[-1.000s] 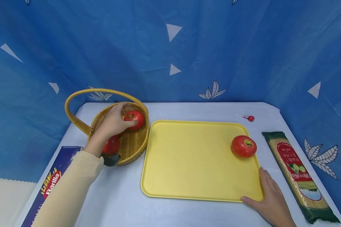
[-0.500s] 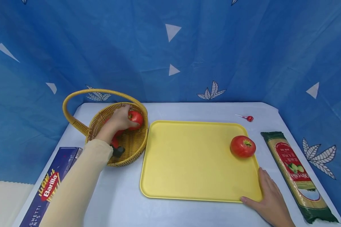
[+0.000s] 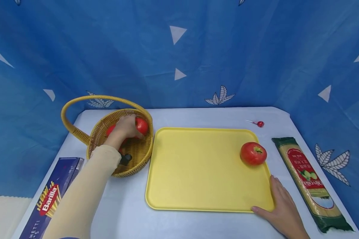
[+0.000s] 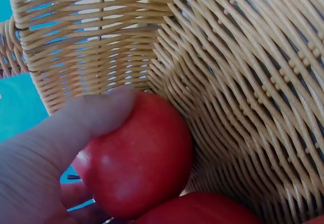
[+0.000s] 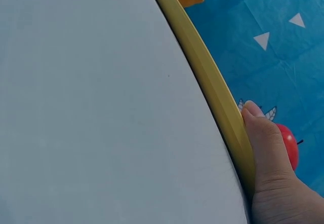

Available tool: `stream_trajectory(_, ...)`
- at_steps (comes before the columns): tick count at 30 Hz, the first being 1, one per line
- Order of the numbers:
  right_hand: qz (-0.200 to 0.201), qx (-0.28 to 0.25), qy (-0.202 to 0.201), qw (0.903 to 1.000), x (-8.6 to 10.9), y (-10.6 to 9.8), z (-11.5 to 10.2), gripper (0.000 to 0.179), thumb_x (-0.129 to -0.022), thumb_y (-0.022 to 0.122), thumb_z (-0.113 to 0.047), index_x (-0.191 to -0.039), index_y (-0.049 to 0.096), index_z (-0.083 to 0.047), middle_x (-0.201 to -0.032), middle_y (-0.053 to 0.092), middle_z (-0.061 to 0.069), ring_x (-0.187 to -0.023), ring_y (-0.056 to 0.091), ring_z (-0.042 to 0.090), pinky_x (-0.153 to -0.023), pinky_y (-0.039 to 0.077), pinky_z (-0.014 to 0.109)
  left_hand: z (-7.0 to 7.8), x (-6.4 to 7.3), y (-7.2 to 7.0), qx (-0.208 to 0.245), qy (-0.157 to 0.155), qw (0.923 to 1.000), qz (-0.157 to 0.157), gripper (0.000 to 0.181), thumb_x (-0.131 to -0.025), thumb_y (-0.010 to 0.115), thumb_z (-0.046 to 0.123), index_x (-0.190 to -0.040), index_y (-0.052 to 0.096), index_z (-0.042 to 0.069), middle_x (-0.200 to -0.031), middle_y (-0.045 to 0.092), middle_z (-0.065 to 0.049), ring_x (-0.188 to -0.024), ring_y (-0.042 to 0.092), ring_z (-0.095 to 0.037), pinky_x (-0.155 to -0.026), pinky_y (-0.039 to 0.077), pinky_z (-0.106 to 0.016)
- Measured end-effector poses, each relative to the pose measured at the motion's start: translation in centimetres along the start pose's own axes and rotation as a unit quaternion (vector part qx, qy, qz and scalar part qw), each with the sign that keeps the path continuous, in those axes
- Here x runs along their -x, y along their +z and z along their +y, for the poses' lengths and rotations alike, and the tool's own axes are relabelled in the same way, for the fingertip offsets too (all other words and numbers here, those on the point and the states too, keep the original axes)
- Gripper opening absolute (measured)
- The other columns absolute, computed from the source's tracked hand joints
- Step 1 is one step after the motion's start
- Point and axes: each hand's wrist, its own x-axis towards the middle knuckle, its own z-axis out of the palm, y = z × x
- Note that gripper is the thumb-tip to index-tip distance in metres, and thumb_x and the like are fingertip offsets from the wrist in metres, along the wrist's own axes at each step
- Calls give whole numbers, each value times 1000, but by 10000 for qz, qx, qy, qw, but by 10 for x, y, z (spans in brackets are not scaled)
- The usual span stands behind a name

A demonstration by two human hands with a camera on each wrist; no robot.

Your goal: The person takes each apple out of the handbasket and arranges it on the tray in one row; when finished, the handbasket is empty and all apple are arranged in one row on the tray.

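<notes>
Inside the wicker basket (image 3: 140,151), my left hand (image 3: 124,127) grips a red apple (image 3: 142,126) near the far right wall. The left wrist view shows the thumb curled over this apple (image 4: 142,158), with another red apple (image 4: 200,211) just below it. More red fruit (image 3: 110,129) shows behind the hand, partly hidden by it. My right hand (image 3: 284,209) rests at the near right corner of the yellow tray (image 3: 207,172), thumb on the front edge and fingers along the right side. One red apple (image 3: 253,154) sits on the tray's right part.
A blue spaghetti box (image 3: 52,199) lies at the left, partly under the sleeve. A packet of pasta (image 3: 312,182) lies right of the tray, and a small red lollipop (image 3: 259,123) behind it. The basket's tall handle (image 3: 103,97) arches over the left. A blue curtain hangs behind.
The left hand has shifted slightly within the basket and now closes round the apple at the right wall. The view has drifted a little. The right hand stays at the tray corner.
</notes>
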Motion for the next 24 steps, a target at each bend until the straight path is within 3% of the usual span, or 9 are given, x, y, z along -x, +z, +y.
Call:
stream_trajectory(8, -29, 25, 12, 10000, 0, -1, -2, 142, -69, 74, -72, -156, -15, -4, -161, -1, 32, -143, 8, 56, -105, 15, 78, 3, 13, -3, 91, 86, 9992, 379, 78, -69, 86, 31, -127, 48, -5, -126, 56, -24, -120, 45, -41, -105, 43, -56)
stream_trajectory(14, -91, 28, 60, 9999, -1, -1, -1, 142, -69, 74, -72, -155, -16, -5, -161, -2, 32, -142, 7, 56, -105, 15, 78, 13, 40, -12, 320, 180, 9982, 474, 88, -71, 85, 32, -138, 42, -6, -133, 52, -24, -121, 49, -41, -105, 44, -57)
stream_trajectory(20, -67, 26, -2, 10000, 0, -1, 0, 141, -70, 73, -72, -156, -16, -5, -161, -3, 32, -142, 7, 56, -105, 15, 78, 9, 70, -17, 506, 163, 9974, 495, 98, -74, 83, 35, -148, 31, -5, -139, 44, -26, -122, 51, -43, -99, 48, -61)
stream_trajectory(24, -47, 20, -21, 10000, 0, -1, 0, 141, -70, 72, -73, -155, -16, -4, -161, -3, 32, -142, 7, 56, -105, 14, 78, 7, 90, -19, 507, 130, 9969, 584, 99, -73, 83, 37, -147, 32, -5, -139, 44, -26, -121, 50, -44, -93, 51, -63)
